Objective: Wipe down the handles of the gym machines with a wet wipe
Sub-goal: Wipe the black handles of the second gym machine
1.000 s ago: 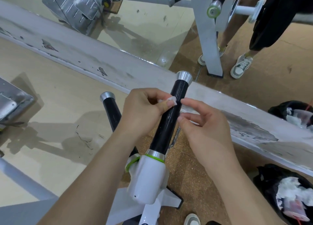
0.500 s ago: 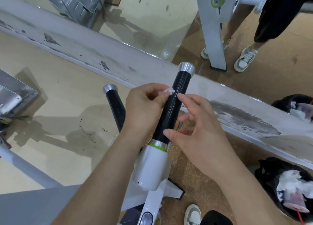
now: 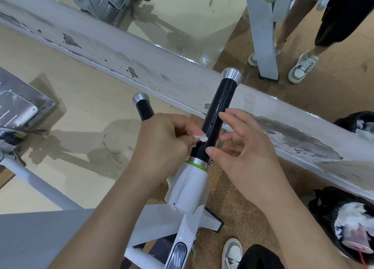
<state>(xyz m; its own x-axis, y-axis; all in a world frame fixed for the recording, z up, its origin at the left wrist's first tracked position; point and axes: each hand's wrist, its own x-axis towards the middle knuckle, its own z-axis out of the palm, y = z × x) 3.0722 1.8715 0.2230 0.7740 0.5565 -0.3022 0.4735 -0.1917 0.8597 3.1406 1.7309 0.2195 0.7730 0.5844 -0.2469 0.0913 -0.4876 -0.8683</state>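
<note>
A black machine handle (image 3: 220, 111) with a silver end cap rises from a white and green collar (image 3: 189, 185) in the middle of the view. My left hand (image 3: 164, 143) pinches a small white wet wipe (image 3: 201, 137) against the handle's lower left side. On the right of the handle is my right hand (image 3: 242, 147), fingers spread and loosely bent, its thumb tip and a fingertip touching the black grip. A second black handle (image 3: 142, 107) with a silver cap stands behind my left hand, partly hidden by it.
A worn white ledge (image 3: 141, 66) runs under a wall mirror that reflects the machine and a person's legs. Black bags holding white waste (image 3: 348, 222) lie on the cork floor at right. A metal footplate (image 3: 18, 107) sits at left. My shoe (image 3: 231, 252) shows below.
My left hand has slid the wipe down the handle from near the top toward the collar. My right hand has let go of the wipe and opened beside the grip.
</note>
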